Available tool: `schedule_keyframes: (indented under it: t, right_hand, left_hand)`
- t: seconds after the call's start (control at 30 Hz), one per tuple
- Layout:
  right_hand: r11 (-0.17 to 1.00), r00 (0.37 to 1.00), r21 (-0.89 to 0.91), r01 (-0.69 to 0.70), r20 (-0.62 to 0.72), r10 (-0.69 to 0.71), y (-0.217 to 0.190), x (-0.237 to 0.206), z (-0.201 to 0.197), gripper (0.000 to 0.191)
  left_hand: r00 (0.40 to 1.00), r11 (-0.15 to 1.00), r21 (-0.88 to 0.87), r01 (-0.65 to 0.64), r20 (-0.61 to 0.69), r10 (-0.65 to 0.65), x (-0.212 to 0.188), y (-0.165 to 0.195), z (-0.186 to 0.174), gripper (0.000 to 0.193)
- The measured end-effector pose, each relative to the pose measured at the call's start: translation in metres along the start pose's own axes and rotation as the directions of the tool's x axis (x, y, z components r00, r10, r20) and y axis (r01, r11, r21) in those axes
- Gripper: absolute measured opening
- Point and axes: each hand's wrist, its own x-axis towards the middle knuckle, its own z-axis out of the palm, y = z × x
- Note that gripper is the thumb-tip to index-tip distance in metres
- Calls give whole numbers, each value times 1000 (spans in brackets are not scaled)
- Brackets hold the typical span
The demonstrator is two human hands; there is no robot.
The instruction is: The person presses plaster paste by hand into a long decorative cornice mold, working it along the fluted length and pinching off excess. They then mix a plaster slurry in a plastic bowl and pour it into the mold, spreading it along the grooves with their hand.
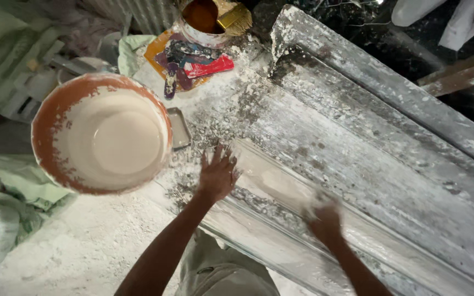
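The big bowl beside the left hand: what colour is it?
Orange-brown bowl, mostly coated with white plaster; head view shows it best.

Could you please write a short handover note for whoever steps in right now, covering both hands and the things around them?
Left hand: open, flat on the wet white plaster on the long mould.
Right hand: blurred, on the same plaster strip; grip unclear.
Orange basin of white mix sits left of the hands, a small metal tray beside it.
Tin with a brush stands at the mould's far end.
Plaster partly spread; lumps remain.
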Motion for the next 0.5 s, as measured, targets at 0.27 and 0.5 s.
schedule_keyframes:
  t: [0.27,0.5]
  right_hand:
    - [973,980,-113,200,45,-196,44,-15,-14,80]
    - [829,864,-255,497,59,-500,-115,144,-4,72]
  left_hand:
    - [989,971,-203,124,107,-104,-3,-4,-1,59]
    - [912,939,-325,114,-339,-229,-83,15,-29,61]
